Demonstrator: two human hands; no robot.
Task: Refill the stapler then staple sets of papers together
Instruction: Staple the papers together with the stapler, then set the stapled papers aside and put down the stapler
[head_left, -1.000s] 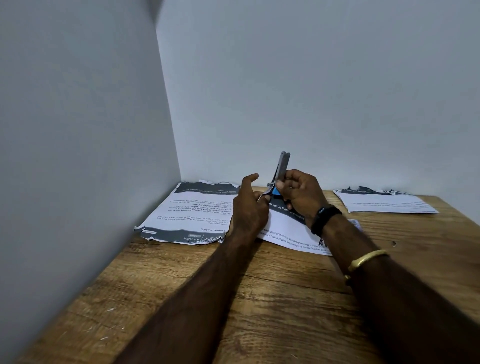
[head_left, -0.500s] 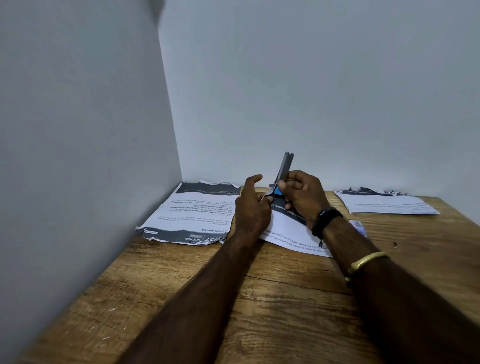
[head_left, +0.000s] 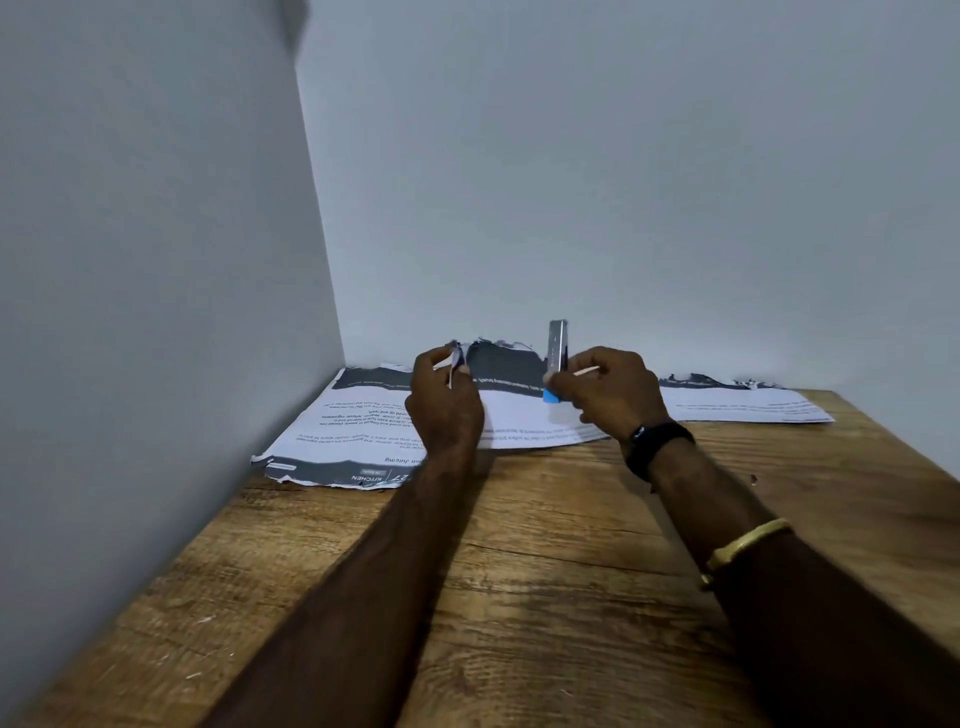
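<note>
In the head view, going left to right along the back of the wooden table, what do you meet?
Printed paper sheets with a dark band by the left wall → left hand → grey and blue stapler → right hand → separate white paper stack.

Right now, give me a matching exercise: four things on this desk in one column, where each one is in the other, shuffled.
1. small stapler with blue base
2. torn corner of a printed sheet
3. black wristband
4. separate white printed sheet

A. pinched in left hand
B. flat at desk's far right
C. upright in right hand
D. around right wrist

Pairs: 1-C, 2-A, 3-D, 4-B
</note>
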